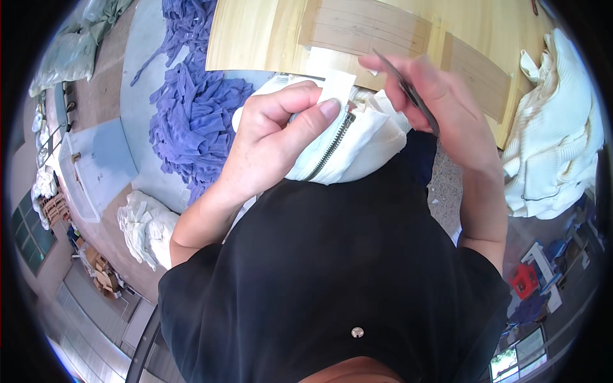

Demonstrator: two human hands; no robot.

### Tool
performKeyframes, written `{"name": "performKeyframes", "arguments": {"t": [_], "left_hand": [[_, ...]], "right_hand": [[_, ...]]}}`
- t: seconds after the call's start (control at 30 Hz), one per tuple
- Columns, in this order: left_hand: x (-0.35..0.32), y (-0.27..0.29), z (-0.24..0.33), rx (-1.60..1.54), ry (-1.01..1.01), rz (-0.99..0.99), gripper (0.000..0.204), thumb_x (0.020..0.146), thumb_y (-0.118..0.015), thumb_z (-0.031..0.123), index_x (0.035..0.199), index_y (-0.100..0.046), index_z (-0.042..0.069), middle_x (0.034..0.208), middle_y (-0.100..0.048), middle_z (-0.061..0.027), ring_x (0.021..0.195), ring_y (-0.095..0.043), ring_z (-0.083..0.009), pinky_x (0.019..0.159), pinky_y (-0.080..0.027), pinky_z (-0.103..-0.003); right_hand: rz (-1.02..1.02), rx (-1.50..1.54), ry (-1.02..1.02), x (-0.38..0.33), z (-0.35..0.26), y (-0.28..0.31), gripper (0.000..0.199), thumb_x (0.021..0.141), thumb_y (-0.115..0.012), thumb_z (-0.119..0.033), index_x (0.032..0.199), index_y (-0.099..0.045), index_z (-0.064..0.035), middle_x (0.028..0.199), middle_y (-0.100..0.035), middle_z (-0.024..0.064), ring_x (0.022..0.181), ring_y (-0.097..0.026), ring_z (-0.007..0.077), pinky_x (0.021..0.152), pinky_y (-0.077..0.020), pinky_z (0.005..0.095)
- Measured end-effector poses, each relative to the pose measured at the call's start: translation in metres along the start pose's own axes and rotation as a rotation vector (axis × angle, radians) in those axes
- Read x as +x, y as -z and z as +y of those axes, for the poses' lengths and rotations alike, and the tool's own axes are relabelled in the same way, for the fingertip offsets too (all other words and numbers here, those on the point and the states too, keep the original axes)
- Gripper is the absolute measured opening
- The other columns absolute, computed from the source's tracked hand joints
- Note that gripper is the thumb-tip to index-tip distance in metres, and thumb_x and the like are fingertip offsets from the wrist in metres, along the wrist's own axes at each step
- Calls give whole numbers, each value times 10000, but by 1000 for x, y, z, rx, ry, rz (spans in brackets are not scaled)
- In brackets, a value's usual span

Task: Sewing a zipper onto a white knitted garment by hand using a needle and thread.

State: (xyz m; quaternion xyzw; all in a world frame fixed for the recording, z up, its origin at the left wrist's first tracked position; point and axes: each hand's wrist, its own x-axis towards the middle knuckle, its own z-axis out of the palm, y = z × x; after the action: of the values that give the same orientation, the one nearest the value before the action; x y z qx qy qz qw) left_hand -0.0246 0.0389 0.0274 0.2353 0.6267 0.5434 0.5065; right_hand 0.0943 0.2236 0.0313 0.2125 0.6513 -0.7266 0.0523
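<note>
A white garment (377, 143) with a metal-toothed zipper (331, 148) rests against my body at the near edge of the table. My left hand (271, 131) is closed, pinching the white tape end (338, 86) above the top of the zipper between thumb and fingers. To the right, my right hand (460, 118) is raised over the garment and partly blurred. A pair of dark metal thread snips (414, 96) is held in it, its tip pointing up and left, apart from the tape.
Ahead lies a pale wooden tabletop (255, 38) with brown cardboard pieces (364, 29) on it. Purple fabric (198, 121) is heaped at the left. White ribbed garments (552, 140) are piled at the right, and a white cloth bundle (148, 223) sits at the lower left.
</note>
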Motion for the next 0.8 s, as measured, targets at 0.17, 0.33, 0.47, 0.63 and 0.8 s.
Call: {"name": "performKeyframes", "arguments": {"t": [0.17, 0.33, 0.47, 0.63, 0.8], "left_hand": [[2, -5, -1, -73, -2, 39, 216, 898, -487, 114, 982, -621, -34, 923, -624, -68, 826, -564, -99, 746, -429, -219], [5, -10, 0, -47, -45, 27, 198, 894, -502, 113, 949, -627, -29, 840, -606, -43, 758, -547, -81, 681, -421, -209], [4, -13, -2, -55, -97, 27, 179, 887, -522, 115, 896, -635, -24, 747, -583, -21, 700, -533, -66, 624, -414, -207], [6, -11, -4, 10, -118, 36, 170, 876, -532, 111, 839, -631, -22, 703, -556, -14, 671, -513, -58, 590, -397, -212], [7, -10, -3, 24, -108, 33, 168, 870, -540, 109, 814, -627, -24, 682, -535, -10, 648, -498, -58, 570, -383, -214]], "right_hand": [[-145, -9, -157, -3, -9, 1, 325, 904, -496, -328, 818, -596, -31, 611, -492, -37, 556, -417, 29, 504, -303, 183], [-184, 92, -120, 4, -6, -7, 240, 862, -580, -273, 820, -577, -36, 669, -551, -10, 614, -502, 38, 542, -376, 177], [-191, 113, -93, 7, -7, -10, 234, 857, -589, -262, 810, -573, -33, 678, -559, -3, 633, -520, 46, 572, -404, 178], [-189, 136, -93, 7, -7, -11, 244, 859, -587, -270, 791, -567, -36, 669, -557, -4, 618, -511, 43, 558, -399, 174], [-186, 123, -77, 8, -4, -11, 256, 858, -589, -273, 768, -562, -35, 650, -553, -7, 591, -505, 41, 538, -393, 170]]}}
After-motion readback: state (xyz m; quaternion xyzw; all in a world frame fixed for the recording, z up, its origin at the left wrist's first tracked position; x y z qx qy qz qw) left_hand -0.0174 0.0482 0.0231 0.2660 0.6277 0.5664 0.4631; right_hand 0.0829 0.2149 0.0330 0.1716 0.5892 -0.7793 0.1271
